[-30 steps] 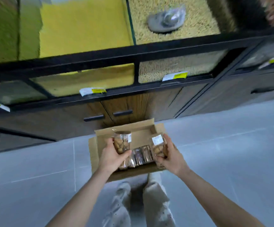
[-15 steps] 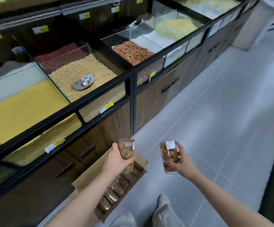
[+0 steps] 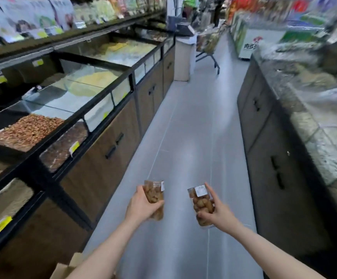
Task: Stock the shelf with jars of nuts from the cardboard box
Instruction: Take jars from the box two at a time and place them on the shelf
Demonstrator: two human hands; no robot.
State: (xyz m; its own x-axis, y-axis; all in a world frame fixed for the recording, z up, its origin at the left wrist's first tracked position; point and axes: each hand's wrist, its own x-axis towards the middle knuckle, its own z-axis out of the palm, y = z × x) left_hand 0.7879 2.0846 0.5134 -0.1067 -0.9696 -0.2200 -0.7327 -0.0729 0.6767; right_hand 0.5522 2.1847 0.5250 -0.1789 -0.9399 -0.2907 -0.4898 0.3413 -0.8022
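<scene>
An aisle floor [image 3: 193, 121] runs ahead — bulk bins [image 3: 79, 93] on its left, a counter [image 3: 284, 137] on its right, a cardboard box [image 3: 67, 268] at the near left.

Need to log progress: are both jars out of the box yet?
Out. The left hand grips one jar and the right hand the other jar, above the aisle floor; the cardboard box sits behind.

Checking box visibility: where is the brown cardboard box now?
Only a corner of the brown cardboard box shows at the head view's bottom left, under the left forearm, beside the wooden cabinets.
</scene>
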